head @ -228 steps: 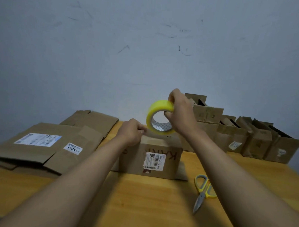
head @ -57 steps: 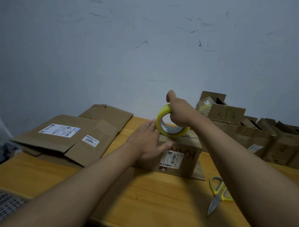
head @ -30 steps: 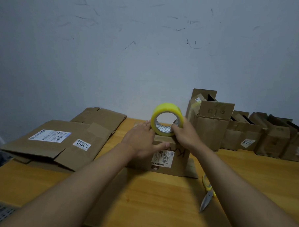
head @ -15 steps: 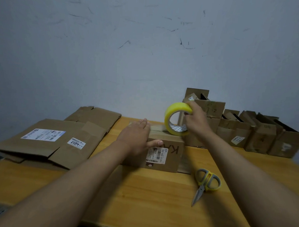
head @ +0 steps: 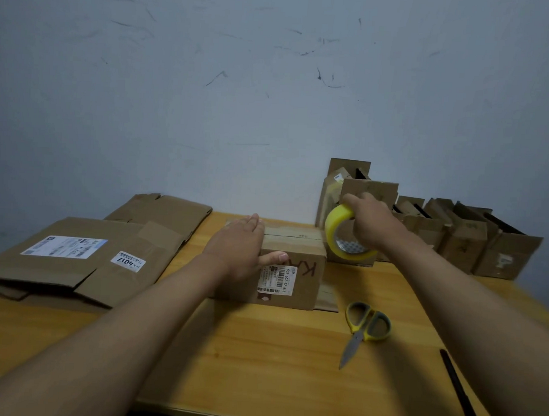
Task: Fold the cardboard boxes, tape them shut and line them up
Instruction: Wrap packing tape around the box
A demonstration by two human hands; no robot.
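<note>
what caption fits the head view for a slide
Left hand steadies box while right hand pulls tape roll past its edge.

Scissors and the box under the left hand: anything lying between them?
No. In the head view only bare table separates the scissors from the box under the left hand; a flat cardboard flap juts from the box's base.
</note>
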